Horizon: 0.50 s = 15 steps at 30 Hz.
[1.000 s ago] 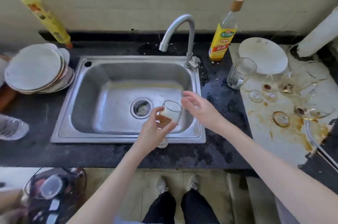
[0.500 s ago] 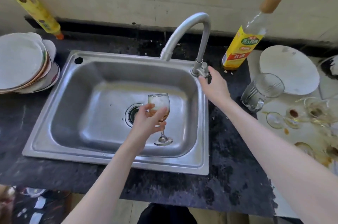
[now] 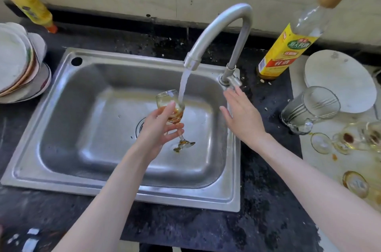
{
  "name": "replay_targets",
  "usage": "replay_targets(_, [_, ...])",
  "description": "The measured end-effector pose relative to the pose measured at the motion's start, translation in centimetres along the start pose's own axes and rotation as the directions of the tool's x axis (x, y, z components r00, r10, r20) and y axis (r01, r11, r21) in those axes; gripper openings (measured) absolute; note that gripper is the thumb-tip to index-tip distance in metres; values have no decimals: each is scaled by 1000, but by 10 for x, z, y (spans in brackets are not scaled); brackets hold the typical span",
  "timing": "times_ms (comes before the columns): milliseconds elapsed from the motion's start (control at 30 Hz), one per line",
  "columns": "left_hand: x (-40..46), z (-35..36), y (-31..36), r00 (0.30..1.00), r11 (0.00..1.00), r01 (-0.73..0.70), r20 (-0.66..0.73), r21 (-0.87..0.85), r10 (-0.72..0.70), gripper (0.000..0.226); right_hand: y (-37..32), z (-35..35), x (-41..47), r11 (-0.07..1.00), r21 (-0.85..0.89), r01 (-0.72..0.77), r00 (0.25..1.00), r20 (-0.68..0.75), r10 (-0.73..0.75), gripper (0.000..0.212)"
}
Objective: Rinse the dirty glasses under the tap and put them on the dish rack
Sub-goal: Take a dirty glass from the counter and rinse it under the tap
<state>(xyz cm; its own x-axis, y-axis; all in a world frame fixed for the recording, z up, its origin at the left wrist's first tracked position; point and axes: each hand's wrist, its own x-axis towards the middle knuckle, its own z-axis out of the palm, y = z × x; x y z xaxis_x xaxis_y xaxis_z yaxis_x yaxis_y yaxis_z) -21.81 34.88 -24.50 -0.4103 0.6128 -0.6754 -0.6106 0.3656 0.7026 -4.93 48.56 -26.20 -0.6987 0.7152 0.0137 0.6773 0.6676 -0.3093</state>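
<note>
Over the stainless steel sink basin (image 3: 61,120), the left hand (image 3: 158,130) grasps the bowl of the small clear stemmed glass with amber residue (image 3: 172,110), tilted, directly beneath the water stream from the curved grey metal tap (image 3: 224,23). The right hand (image 3: 241,117) is released, fingers straight, just beside the tap base. Recommended: rotate the glass so water sweeps all residue; maintain a firm grip, as wet glass likely slips
</note>
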Motion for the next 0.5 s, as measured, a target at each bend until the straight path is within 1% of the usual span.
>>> replay_targets(67, [3, -2, -2, 1000, 1000, 2, 11, 18, -3, 44, -2, 5, 3, 994, -100, 34, 999, 12, -33, 41])
replay_targets(100, [4, -3, -4, 1000, 1000, 8, 11, 20, -8, 45, -3, 7, 2, 992, -119, 31, 999, 11, -30, 43])
replay_targets(200, [6, -2, -11, 1000, 999, 14, 21, 46, -15, 48, -5, 11, -1, 995, -103, 6, 1000, -7, -6, 49])
replay_targets(300, [6, 2, -20, 1000, 997, -4, 24, 73, 3, 47, -2, 14, -2, 994, -106, 9, 1000, -2, -9, 50])
replay_targets(400, [7, 3, -24, 1000, 997, -14, 22, 73, 12, 48, -2, 19, -1, 992, -123, 2, 1000, 29, 1, 52])
replay_targets(500, [6, 4, -26, 998, 992, -63, 25, 106, 60, 41, -4, 21, 0, 992, -128, -11, 997, 75, 21, 51])
